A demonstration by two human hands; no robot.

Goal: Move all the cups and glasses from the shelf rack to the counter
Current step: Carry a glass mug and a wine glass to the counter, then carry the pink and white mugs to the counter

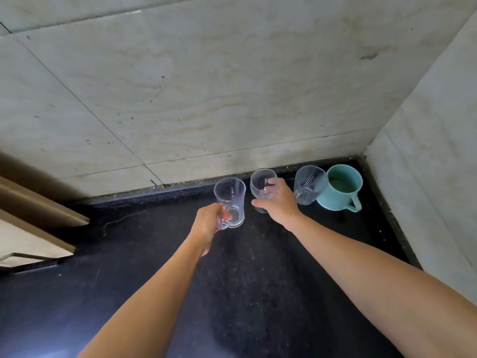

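Note:
My left hand (206, 223) grips the handle of a clear glass mug (230, 200), which stands upright on the black counter (258, 280). My right hand (280, 200) is wrapped around a round clear glass (262, 186) just to the mug's right, close to the back wall. Further right stand a ribbed clear glass (309, 184) and a teal mug (340, 187) with its handle pointing toward me, both in the counter's back right corner. The shelf rack is out of view.
Pale marble tiles (206, 86) form the back wall, and a second wall (426, 189) closes the right side. A beige cabinet or ledge edge (38, 210) juts in at the left. Dark counter surface stretches toward me below the arms.

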